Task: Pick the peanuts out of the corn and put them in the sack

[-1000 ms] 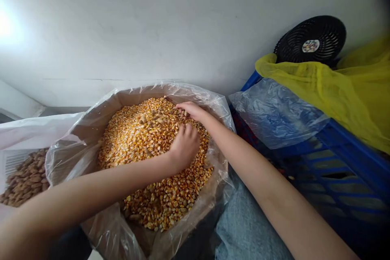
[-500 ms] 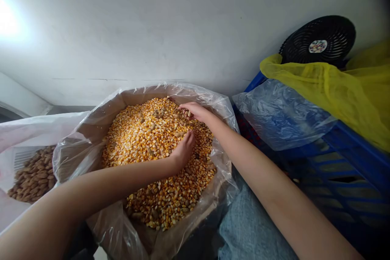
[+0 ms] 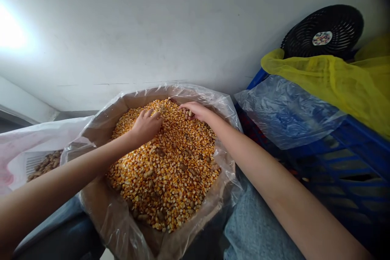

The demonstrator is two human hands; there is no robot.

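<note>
A box lined with clear plastic (image 3: 227,105) holds loose yellow corn kernels (image 3: 173,170), with peanuts in shells scattered among them. My left hand (image 3: 148,126) rests over the far left part of the corn, fingers apart, its tips beside a few peanuts (image 3: 160,107). Across from it, my right hand (image 3: 196,110) is curled around several unshelled peanuts (image 3: 189,114) just above the kernels at the far right. Other peanuts, such as one peanut (image 3: 148,174), lie on the corn nearer to me.
At left, a white and pink bag (image 3: 18,146) shows a heap of peanuts (image 3: 48,162). A blue crate (image 3: 329,142) stands at right, bearing clear plastic, yellow netting (image 3: 319,73) and a black fan (image 3: 323,32). A white wall (image 3: 183,28) rises behind the box.
My left hand has moved from the middle of the corn to its far left part, its fingers now spread. My right hand stays near the far right, still holding peanuts.
</note>
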